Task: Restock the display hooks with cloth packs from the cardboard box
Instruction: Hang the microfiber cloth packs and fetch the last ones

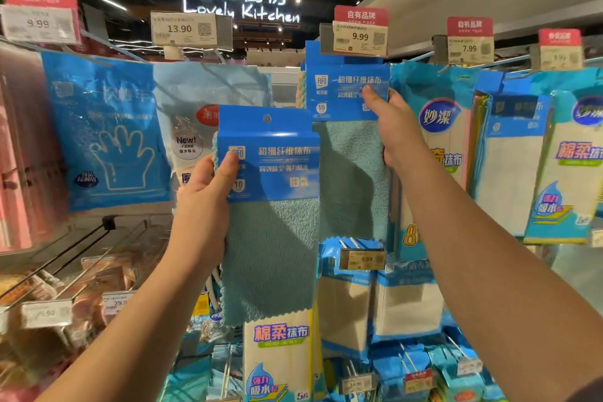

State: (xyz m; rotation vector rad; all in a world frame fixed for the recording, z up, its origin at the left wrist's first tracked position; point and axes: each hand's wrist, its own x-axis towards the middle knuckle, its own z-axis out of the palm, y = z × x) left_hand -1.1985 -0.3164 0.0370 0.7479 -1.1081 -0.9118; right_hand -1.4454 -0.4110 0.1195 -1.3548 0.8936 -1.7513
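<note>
Shop aisle: price tags [360, 37], hung packs [107, 130]

Bright shelves, dim ceiling, blurry edges.

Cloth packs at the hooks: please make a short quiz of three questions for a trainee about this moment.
1. True or false: the left hand holds a cloth pack that is not yet on a hook.
2. Which price does the tag just above the hanging pack show? A 7.99, B 9.99, C 13.90
3. Fill in: the right hand grips the hanging pack at its ____ edge, seen from the camera.

Key
1. True; its hang hole is free, with no hook through it.
2. B
3. Right; the thumb lies on the blue card.
</note>
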